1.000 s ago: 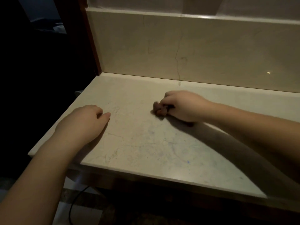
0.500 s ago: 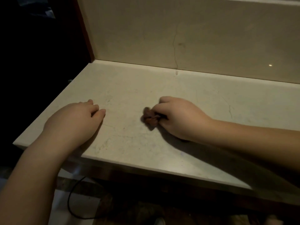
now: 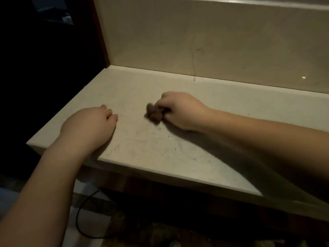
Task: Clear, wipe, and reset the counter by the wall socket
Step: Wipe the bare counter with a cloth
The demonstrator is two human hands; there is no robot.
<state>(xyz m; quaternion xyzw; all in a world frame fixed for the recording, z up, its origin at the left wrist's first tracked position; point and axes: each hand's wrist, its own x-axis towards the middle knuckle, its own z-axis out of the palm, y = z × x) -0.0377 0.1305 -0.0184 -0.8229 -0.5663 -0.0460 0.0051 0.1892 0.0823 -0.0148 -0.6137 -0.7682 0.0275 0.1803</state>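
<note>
Dim light over the pale stone counter point(image 3: 178, 148) hides which faint blue specks remain, so I could miss some with so small a brown rag point(image 3: 154, 112), bunched in my right hand point(image 3: 181, 111) mid-counter. My left hand point(image 3: 89, 127) rests loosely curled by the edge; no socket shows, and the rag is blurred.
</note>
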